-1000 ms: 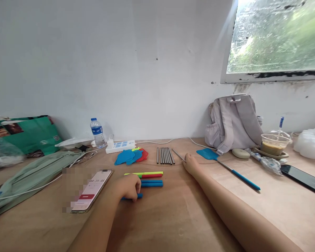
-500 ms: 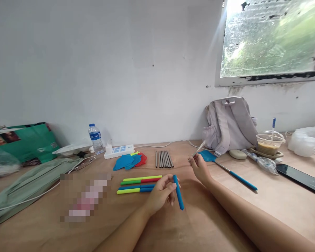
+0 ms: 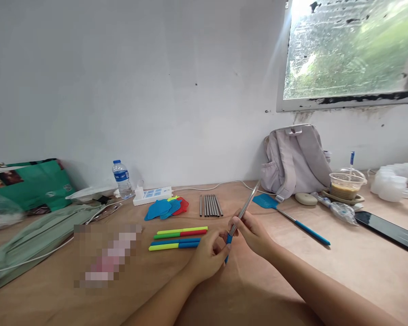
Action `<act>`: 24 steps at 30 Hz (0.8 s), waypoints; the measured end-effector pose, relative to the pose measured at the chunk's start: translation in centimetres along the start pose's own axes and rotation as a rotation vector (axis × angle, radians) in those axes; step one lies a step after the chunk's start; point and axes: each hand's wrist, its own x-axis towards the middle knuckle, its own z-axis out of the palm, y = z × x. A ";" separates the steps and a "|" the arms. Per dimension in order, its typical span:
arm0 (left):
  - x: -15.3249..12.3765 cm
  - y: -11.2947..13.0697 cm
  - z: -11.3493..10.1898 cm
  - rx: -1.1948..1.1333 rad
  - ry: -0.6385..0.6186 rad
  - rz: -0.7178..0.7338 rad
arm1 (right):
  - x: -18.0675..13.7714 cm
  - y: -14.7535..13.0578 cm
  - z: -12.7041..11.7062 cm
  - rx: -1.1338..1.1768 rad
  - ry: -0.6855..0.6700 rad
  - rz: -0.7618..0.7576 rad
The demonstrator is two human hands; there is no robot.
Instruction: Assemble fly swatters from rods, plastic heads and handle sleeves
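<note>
My left hand (image 3: 209,253) is closed around a blue handle (image 3: 227,258), partly hidden by its fingers. My right hand (image 3: 253,233) pinches a thin metal rod (image 3: 246,203), which slants up and away to the right. The rod's lower end meets the top of the blue handle; whether it sits inside cannot be made out. Left of my left hand lie several coloured handles (image 3: 182,230) in yellow, green, red and blue. Beyond my right hand rests a blue fly swatter (image 3: 265,201) with a metal shaft and blue handle.
Several metal tubes (image 3: 211,206) lie side by side at the back. Blue, red and yellow swatter heads (image 3: 159,208) are piled near a white power strip (image 3: 153,195). A backpack (image 3: 295,160), a drink cup (image 3: 346,184) and a black phone (image 3: 389,232) stand or lie at right.
My right hand has come left and nearer with the metal rod, bringing it to the blue handle. My left hand has tilted the handle's top to the right.
</note>
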 end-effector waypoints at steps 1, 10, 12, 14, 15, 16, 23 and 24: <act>0.0 0.1 0.0 0.012 -0.015 0.011 | 0.0 -0.2 0.0 -0.071 0.001 0.014; -0.5 0.4 0.5 0.140 -0.063 0.129 | -0.8 -0.1 1.8 -0.186 0.026 -0.061; -0.6 0.4 0.4 0.164 -0.070 0.131 | -0.9 0.2 2.1 -0.119 0.086 -0.072; -0.6 0.3 0.4 0.174 -0.072 0.131 | -1.0 0.3 2.5 -0.078 0.157 -0.068; -0.6 0.3 0.4 0.172 -0.072 0.127 | -1.0 0.3 2.6 -0.055 0.203 -0.053; -0.6 0.2 0.5 0.162 -0.071 0.122 | -1.0 0.2 2.8 -0.024 0.254 -0.028; -0.5 -0.1 1.5 0.064 -0.092 0.094 | -0.6 -0.4 3.6 0.230 0.427 0.154; -0.4 -0.1 1.6 0.061 -0.096 0.087 | -0.5 -0.5 3.5 0.225 0.435 0.162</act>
